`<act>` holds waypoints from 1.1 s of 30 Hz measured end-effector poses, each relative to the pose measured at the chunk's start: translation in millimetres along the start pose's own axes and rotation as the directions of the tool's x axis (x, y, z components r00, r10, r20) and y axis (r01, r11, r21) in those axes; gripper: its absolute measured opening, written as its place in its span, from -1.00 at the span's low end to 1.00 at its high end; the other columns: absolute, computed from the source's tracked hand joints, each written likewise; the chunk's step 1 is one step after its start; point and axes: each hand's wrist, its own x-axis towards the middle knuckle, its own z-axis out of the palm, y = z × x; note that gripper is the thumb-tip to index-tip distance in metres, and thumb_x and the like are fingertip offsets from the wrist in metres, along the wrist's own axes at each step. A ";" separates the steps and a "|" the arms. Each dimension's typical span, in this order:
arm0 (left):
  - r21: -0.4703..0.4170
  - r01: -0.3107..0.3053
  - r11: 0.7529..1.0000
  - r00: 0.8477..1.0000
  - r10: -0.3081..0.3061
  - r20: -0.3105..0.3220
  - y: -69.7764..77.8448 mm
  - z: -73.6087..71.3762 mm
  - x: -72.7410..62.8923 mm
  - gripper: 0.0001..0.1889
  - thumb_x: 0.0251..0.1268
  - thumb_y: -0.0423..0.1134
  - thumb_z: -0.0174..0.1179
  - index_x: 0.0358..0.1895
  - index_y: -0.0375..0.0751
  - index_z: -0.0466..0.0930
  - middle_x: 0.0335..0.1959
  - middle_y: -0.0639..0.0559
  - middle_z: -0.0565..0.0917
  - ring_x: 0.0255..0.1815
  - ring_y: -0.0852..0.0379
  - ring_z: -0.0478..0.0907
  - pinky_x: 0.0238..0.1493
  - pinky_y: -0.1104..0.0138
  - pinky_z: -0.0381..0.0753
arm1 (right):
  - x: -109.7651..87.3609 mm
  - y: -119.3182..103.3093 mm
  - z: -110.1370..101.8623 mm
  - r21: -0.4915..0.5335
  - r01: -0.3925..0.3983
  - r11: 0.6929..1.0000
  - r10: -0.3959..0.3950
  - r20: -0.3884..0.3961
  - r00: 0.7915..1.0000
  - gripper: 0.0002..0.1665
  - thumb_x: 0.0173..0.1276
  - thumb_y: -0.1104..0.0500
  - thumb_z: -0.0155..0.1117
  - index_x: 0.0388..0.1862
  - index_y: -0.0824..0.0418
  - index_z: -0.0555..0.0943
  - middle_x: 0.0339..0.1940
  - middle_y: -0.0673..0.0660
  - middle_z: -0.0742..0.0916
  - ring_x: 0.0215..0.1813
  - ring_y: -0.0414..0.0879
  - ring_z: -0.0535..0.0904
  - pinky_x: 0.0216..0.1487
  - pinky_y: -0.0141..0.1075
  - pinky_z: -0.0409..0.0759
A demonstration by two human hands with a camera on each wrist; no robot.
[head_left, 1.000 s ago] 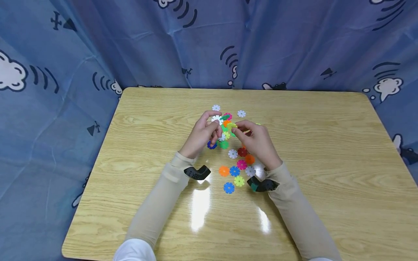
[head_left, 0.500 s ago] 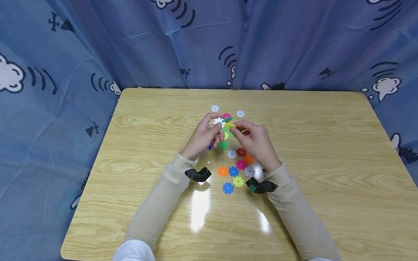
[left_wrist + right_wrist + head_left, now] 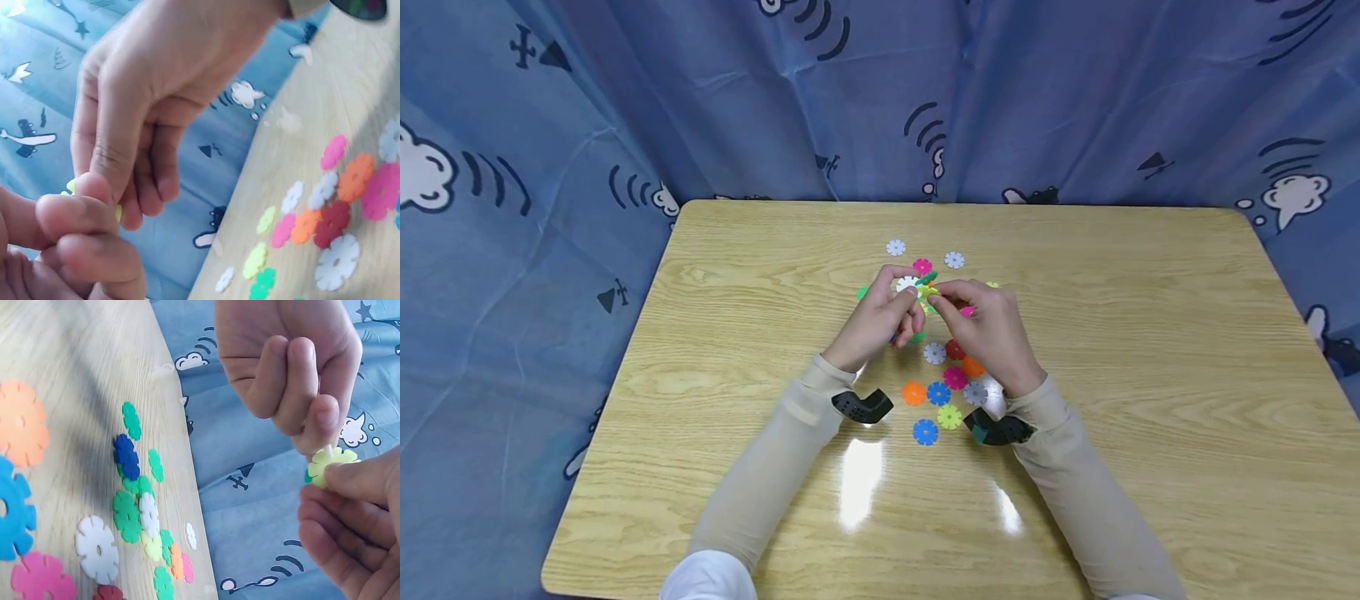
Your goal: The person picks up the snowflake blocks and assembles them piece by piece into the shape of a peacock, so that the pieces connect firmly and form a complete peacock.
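Observation:
My left hand (image 3: 880, 321) pinches a white notched plastic disc (image 3: 907, 284) between thumb and fingers, above the table. A green disc (image 3: 927, 278) stands at an angle against the white one. From the right, my right hand (image 3: 988, 329) pinches a yellow-green notched disc (image 3: 336, 460) by its edge, bringing it right at the white disc. The fingertips of both hands nearly meet. In the left wrist view, fingers cover most of the yellow-green disc, and the white one is hidden there.
Several loose notched discs lie flat below the hands, among them a blue disc (image 3: 926, 432), an orange disc (image 3: 914, 393) and a dark red disc (image 3: 109, 594). White discs, one of them a far white disc (image 3: 896, 247), lie near the back. A patterned blue curtain (image 3: 880, 100) hangs behind the table (image 3: 1150, 350).
My left hand has moved a little to the right with the white and green discs, closer to the right hand. The right hand stays almost in place, still pinching the yellow-green disc.

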 end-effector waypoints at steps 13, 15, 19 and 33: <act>0.166 0.059 0.984 0.986 -0.032 -0.164 1.2 0.6 0.4 -0.56 0.67 -0.03 -0.22 -0.48 -0.13 0.29 -0.71 0.14 0.27 -0.73 0.21 0.18 -0.65 0.35 0.28 | 1.5 2.8 -3.6 0.038 -0.161 0.986 0.153 0.148 0.977 -0.67 0.41 0.24 0.36 0.12 0.30 0.65 -0.11 0.25 0.81 -0.13 0.09 0.75 -0.01 -0.04 0.74; 0.116 0.042 0.992 0.986 -0.022 -0.166 1.1 0.2 0.4 -0.58 0.68 -0.04 -0.21 -0.46 -0.12 0.27 -0.71 0.14 0.24 -0.74 0.22 0.16 -0.67 0.37 0.26 | 2.6 7.6 -6.1 -0.032 -0.231 0.972 0.231 0.272 0.934 -0.65 0.44 0.19 0.34 0.14 0.29 0.64 -0.10 0.24 0.81 -0.13 0.09 0.74 0.01 -0.02 0.73; 0.030 0.022 0.999 0.983 -0.016 -0.181 1.2 -1.9 0.4 -0.60 0.68 -0.07 -0.21 -0.45 -0.14 0.25 -0.73 0.15 0.20 -0.77 0.22 0.13 -0.69 0.40 0.21 | 3.8 24.7 -1.4 -0.222 -0.210 0.952 0.295 0.493 0.819 -0.70 0.43 0.15 0.33 0.05 0.28 0.70 -0.16 0.18 0.79 -0.17 0.02 0.65 0.00 -0.07 0.68; -0.062 0.022 0.998 0.978 -0.034 -0.206 -1.0 -3.5 3.3 -0.64 0.67 -0.11 -0.17 -0.41 -0.16 0.29 -0.72 0.14 0.18 -0.73 0.17 0.10 -0.72 0.43 0.23 | -3.6 35.1 10.2 -0.299 -0.080 0.951 0.257 0.620 0.741 -0.77 0.29 0.16 0.46 -0.16 0.23 0.64 -0.35 0.09 0.55 -0.25 -0.03 0.42 -0.26 -0.27 0.40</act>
